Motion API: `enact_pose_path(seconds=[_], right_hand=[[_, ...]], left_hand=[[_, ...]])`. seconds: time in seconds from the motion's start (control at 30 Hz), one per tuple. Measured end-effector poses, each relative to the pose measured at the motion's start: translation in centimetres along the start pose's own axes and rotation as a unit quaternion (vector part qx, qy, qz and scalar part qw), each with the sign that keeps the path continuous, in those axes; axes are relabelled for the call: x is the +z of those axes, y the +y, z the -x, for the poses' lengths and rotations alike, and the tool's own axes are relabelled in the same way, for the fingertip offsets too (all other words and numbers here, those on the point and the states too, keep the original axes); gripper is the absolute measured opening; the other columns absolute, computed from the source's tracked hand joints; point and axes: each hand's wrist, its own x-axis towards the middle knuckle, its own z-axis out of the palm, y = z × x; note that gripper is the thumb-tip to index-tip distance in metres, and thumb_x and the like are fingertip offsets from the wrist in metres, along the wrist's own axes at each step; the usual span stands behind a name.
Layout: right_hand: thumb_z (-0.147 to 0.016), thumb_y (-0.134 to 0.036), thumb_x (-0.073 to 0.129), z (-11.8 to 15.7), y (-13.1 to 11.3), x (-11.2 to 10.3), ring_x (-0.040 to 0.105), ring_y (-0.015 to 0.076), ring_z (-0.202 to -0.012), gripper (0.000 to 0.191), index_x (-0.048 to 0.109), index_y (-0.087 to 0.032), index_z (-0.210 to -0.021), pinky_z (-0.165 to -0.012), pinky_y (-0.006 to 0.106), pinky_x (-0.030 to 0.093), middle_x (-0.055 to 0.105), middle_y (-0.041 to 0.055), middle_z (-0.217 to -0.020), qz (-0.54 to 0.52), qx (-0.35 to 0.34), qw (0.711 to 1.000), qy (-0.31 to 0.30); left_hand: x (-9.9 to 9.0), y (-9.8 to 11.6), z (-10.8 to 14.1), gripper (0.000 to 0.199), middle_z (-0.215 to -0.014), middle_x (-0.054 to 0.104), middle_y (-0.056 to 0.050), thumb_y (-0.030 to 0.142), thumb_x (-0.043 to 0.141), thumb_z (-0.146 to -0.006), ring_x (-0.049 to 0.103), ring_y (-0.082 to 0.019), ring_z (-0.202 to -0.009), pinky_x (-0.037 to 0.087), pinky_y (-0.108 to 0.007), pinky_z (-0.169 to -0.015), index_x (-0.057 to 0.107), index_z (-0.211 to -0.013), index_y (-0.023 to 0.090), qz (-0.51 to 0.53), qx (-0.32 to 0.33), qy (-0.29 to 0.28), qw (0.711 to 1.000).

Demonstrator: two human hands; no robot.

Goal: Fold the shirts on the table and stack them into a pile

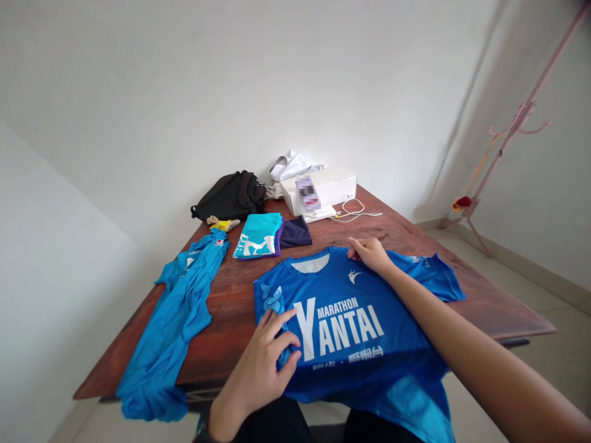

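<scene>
Light is soft; shadows are faint; edges stretch; a pixelated patch (308,193) overlies the white box (335,186).

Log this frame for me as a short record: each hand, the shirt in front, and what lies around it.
Left hand: left hand, fingers loosely curled at the side of the shirt; grip unclear
Right hand: right hand, fingertips together at the shoulder beside the collar
Shirt: blue, white "MARATHON YANTAI" print up, lower part over the table's near edge
Picture left: crumpled blue garment, end hanging off
Beyond shirt: folded stack, teal on top; dark cloth beside it
Back: black bag, white box
Floor, picture right: pink rack
</scene>
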Motion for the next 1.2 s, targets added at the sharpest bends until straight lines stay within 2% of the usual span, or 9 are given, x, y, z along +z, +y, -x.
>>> enact_pose_path(seconds=[0.17,0.3,0.43,0.53,0.67,0.77,0.97,1.1,1.2], right_hand=[[-0.096,-0.064,0.047,0.1,-0.2,-0.1,0.065,0.0194,-0.055,0.065,0.071,-0.020,-0.055,-0.059,0.028,0.051,0.073,0.0083,-0.062,0.000,0.000,1.000,-0.002],[-0.096,-0.064,0.047,0.1,-0.3,-0.1,0.065,0.0194,-0.054,0.065,0.071,-0.020,-0.055,-0.059,0.028,0.051,0.072,0.0081,-0.060,0.005,0.000,1.000,-0.003],[-0.096,-0.064,0.047,0.1,-0.3,-0.1,0.065,0.0190,-0.054,0.065,0.072,-0.019,-0.056,-0.060,0.029,0.051,0.072,0.0080,-0.060,0.010,0.002,1.000,-0.004],[-0.096,-0.065,0.046,0.1,-0.3,-0.1,0.065,0.0189,-0.054,0.066,0.071,-0.019,-0.056,-0.060,0.029,0.051,0.072,0.0079,-0.059,0.013,0.001,1.000,-0.007],[-0.096,-0.067,0.046,0.2,-0.3,0.0,0.064,0.0185,-0.052,0.067,0.071,-0.019,-0.056,-0.060,0.029,0.051,0.072,0.0078,-0.059,0.008,0.003,1.000,-0.006],[-0.095,-0.066,0.047,0.1,-0.2,0.0,0.064,0.0190,-0.053,0.066,0.072,-0.019,-0.056,-0.059,0.029,0.051,0.072,0.0080,-0.059,0.004,0.002,1.000,-0.005],[-0.096,-0.065,0.047,0.1,-0.1,0.0,0.064,0.0185,-0.053,0.065,0.072,-0.020,-0.056,-0.060,0.028,0.051,0.072,0.0078,-0.060,0.003,0.004,1.000,-0.007],[-0.095,-0.067,0.046,0.2,-0.5,0.0,0.064,0.0184,-0.054,0.067,0.071,-0.020,-0.055,-0.060,0.028,0.050,0.072,0.0081,-0.061,0.006,0.006,1.000,-0.010],[-0.094,-0.070,0.046,0.2,-0.6,-0.1,0.064,0.0188,-0.054,0.068,0.071,-0.020,-0.055,-0.060,0.027,0.050,0.071,0.0078,-0.059,0.004,0.004,1.000,-0.012]], left_hand=[[0.9,0.4,-1.5,0.031,-0.162,0.043,-0.005,0.036,0.062,-0.097,0.041,-0.036,-0.148,0.036,-0.060,-0.122,0.069,-0.126,0.028,0.012,0.032,-0.035,0.999],[1.2,0.0,-1.3,0.043,-0.168,0.031,-0.006,0.042,0.057,-0.101,0.039,-0.033,-0.150,0.042,-0.051,-0.120,0.059,-0.142,0.029,0.029,0.005,-0.007,1.000],[0.9,-1.5,-0.4,0.046,-0.165,0.038,-0.005,0.040,0.047,-0.106,0.040,-0.026,-0.150,0.040,-0.045,-0.122,0.050,-0.151,0.030,0.038,-0.043,0.031,0.998],[1.0,-2.9,0.1,0.049,-0.164,0.041,-0.003,0.040,0.043,-0.107,0.034,-0.026,-0.153,0.037,-0.049,-0.123,0.043,-0.156,0.033,0.010,-0.070,0.019,0.997],[2.0,-3.9,0.6,0.061,-0.170,0.026,-0.005,0.049,0.046,-0.105,0.022,-0.034,-0.156,0.032,-0.061,-0.121,0.028,-0.162,0.036,-0.062,-0.057,-0.026,0.996],[2.7,-3.9,0.9,0.065,-0.171,0.019,-0.005,0.052,0.046,-0.104,0.019,-0.036,-0.157,0.030,-0.064,-0.120,0.021,-0.163,0.038,-0.091,-0.057,-0.027,0.994],[1.6,-3.7,0.4,0.058,-0.170,0.023,-0.004,0.054,0.043,-0.105,0.020,-0.036,-0.156,0.032,-0.063,-0.119,0.032,-0.160,0.040,-0.051,-0.078,-0.044,0.995],[0.0,-3.9,-1.9,0.051,-0.169,0.026,-0.005,0.055,0.034,-0.107,0.016,-0.037,-0.156,0.028,-0.066,-0.120,0.045,-0.154,0.039,-0.013,-0.120,-0.051,0.991],[0.2,-4.3,-3.9,0.055,-0.170,0.023,-0.007,0.059,0.037,-0.105,0.012,-0.038,-0.157,0.026,-0.065,-0.121,0.046,-0.154,0.036,-0.017,-0.092,-0.044,0.995]])
